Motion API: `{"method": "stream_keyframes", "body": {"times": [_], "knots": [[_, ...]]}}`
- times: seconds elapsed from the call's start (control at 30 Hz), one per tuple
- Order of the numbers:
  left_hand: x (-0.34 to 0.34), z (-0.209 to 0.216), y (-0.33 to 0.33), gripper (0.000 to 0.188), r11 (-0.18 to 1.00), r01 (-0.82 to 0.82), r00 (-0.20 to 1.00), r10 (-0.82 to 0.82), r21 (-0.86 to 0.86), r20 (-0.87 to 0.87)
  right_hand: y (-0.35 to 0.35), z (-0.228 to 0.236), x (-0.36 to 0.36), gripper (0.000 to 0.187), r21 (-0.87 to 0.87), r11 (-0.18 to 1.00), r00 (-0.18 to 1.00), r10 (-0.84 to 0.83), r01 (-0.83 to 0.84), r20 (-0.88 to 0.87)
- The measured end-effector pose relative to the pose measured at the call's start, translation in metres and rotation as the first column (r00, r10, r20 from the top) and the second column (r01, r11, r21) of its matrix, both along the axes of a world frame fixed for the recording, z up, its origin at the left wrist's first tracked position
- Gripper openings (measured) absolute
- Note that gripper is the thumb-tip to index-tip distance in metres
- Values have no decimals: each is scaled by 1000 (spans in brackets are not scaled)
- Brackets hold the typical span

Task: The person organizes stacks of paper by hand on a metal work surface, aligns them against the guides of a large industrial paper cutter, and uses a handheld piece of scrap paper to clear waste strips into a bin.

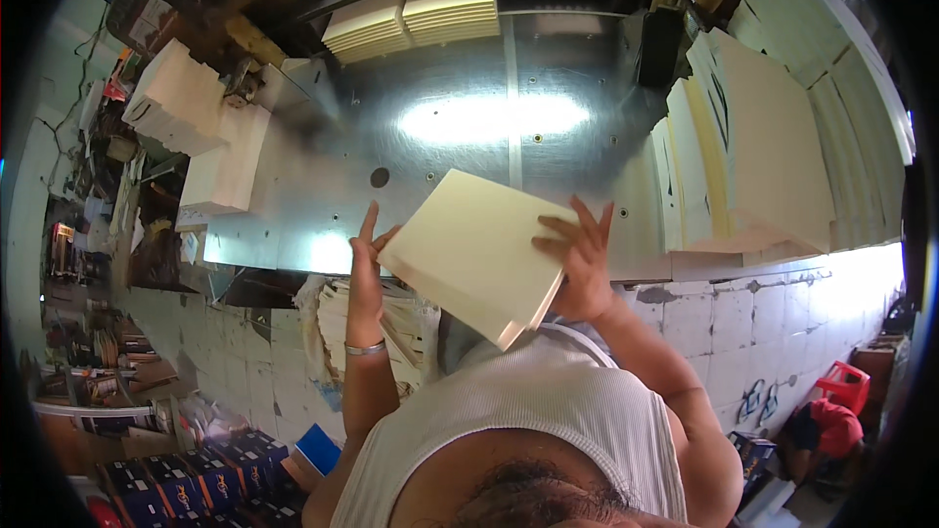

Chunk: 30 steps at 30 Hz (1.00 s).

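Above the front edge of the metal table, a stack of cream paper sheets (479,249) is held at a slant, one corner toward my chest. My right hand (584,259) grips its right edge, fingers spread over the top sheet and the thumb side hidden beneath. By the left corner, my left hand (366,259) is upright with its index finger stretched out. Another of its fingertips touches or nearly touches the paper corner. A metal bracelet (366,348) circles my left wrist. The lower sheets fan slightly at the near corner.
Cut paper piles (411,20) stand at the back of the metal table (440,78). Tall paper stacks (773,147) line the right side, smaller blocks (230,161) the left. Below lie a sack of scraps (377,323) and dark boxes (196,479). A person (831,430) is low at right.
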<state>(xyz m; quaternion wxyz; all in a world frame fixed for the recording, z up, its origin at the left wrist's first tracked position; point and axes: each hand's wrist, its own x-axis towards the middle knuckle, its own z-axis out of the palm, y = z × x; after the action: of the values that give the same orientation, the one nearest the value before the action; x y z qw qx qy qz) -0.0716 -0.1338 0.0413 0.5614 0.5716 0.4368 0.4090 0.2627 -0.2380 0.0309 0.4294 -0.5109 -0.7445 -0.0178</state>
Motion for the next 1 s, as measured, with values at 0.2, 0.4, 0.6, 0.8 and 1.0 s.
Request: {"method": "stream_keyframes", "body": {"times": [0.2,0.4,0.6,0.8,1.0], "knots": [[34,21,4,133,948,133,990,-116,290,-76,26,-14,37,71,-308,905,575,-90,-294,-813],[81,-4,47,138,953,268,963,-266,138,-32,34,-14,59,83,-467,797,547,-212,-384,-810],[107,-4,60,126,946,283,948,-301,156,106,20,-2,63,86,-524,766,619,-216,-373,-755],[87,14,20,108,934,344,935,-351,99,56,16,-5,80,86,-540,738,651,-181,-406,-737],[105,-26,20,97,963,163,943,-216,215,252,29,-8,23,74,-236,969,646,-137,-69,-751]]}}
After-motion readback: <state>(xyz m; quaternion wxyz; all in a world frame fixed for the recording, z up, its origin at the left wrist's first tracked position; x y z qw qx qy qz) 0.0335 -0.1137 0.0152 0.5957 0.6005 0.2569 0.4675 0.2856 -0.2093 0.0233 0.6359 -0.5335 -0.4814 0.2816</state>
